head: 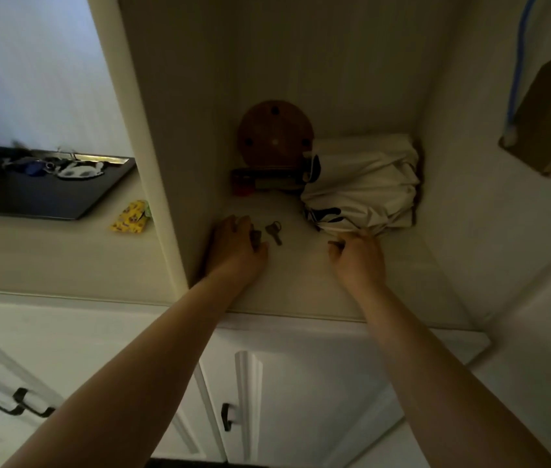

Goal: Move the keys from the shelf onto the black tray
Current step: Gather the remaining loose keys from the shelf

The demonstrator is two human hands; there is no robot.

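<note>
Hands at work inside a shelf [301, 285] alcove, seen from the head view; left hand [233, 251] curled, its fingers [250, 231] closed around a dark key [255, 238] that shows just past the fingertips; right hand [358, 255] also curled, fingers pinched on what looks like a small piece of metal [335, 243] at the thumb side, though dim light leaves it unclear whether this is a key. One loose key with ring [274, 232] lies flat on the shelf between the two hands, just beside the left fingers and apart from the right. Beyond the right fingers, a bundled white cloth bag [362, 184]; beyond the loose key, a round wooden disc [274, 136] leaning against the back wall. Black tray [48, 194] sits on the bench well to the left of the left fingers, past the alcove wall, already carrying several keys and fobs [75, 168]; a yellow packet [130, 217] lies near its corner. Handling, as a judgement: keys are light, rigid and thin, lying flush on a smooth surface, so likely awkward to lift from above; best taken at the bow or the ring, or slid to the shelf edge first; not fragile, but prone to slipping from a loose pinch.
</note>
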